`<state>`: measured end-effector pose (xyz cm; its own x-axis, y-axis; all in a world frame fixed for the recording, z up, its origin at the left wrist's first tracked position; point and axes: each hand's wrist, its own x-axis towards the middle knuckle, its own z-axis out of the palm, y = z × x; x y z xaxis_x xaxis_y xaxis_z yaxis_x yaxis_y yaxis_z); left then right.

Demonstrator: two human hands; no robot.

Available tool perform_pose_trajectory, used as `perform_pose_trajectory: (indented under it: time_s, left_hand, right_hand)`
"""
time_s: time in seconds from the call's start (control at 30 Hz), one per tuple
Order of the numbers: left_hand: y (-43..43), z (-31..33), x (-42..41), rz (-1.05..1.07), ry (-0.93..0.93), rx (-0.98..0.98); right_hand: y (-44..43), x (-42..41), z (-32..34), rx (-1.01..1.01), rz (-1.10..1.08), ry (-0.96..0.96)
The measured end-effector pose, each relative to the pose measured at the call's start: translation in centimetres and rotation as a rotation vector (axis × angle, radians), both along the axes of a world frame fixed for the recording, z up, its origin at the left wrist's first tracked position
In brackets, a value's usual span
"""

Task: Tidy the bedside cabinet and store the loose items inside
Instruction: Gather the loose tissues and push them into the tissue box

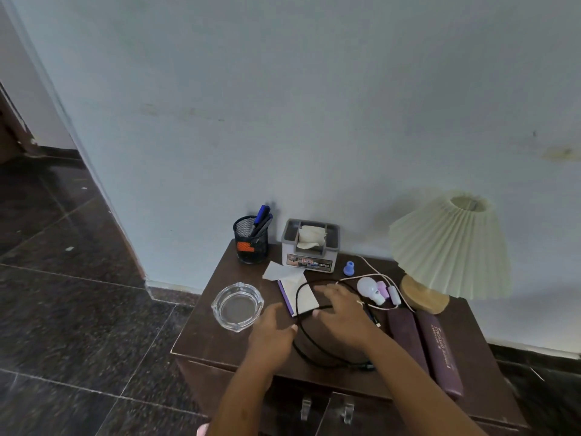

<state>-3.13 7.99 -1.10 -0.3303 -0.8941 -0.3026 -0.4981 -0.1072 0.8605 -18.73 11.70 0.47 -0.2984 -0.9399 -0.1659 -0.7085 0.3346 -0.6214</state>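
A dark wooden bedside cabinet (207, 338) stands against the pale wall. A black cable (303, 344) loops across its top. My left hand (273, 335) hovers over the cable's left side, fingers apart. My right hand (342, 313) lies spread over the cable near a white-and-purple notepad (290, 292). Whether either hand grips the cable is unclear. A white bulb (369, 289), a small blue cap (348, 268) and a pink corded switch (393, 294) lie behind my right hand. Two purple books (437, 350) lie at the right.
A glass ashtray (237, 306) sits at the front left. A black mesh pen holder (251, 239) and a grey tissue box (309, 245) stand at the back. A pleated lamp (446, 247) fills the back right. Two cabinet door handles (325, 410) show below. Dark tiled floor lies left.
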Motion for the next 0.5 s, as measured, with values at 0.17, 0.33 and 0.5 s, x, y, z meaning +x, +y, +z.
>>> perform_pose_trajectory:
  time_s: [0.17,0.33,0.5]
  left_hand:
    - [-0.1,-0.1,-0.3,-0.072,-0.144,-0.001]
    - [-0.5,-0.3,-1.1,-0.221,-0.379,-0.064]
    - [-1.8,-0.4,-0.9,-0.222,-0.384,-0.109]
  right_hand:
    - [1.8,1.3,-2.0,0.042,0.036,-0.087]
    - [1.1,1.4,-3.2,0.078,0.056,-0.009]
    - [-1.2,1.8,-4.4,0.059,0.078,0.188]
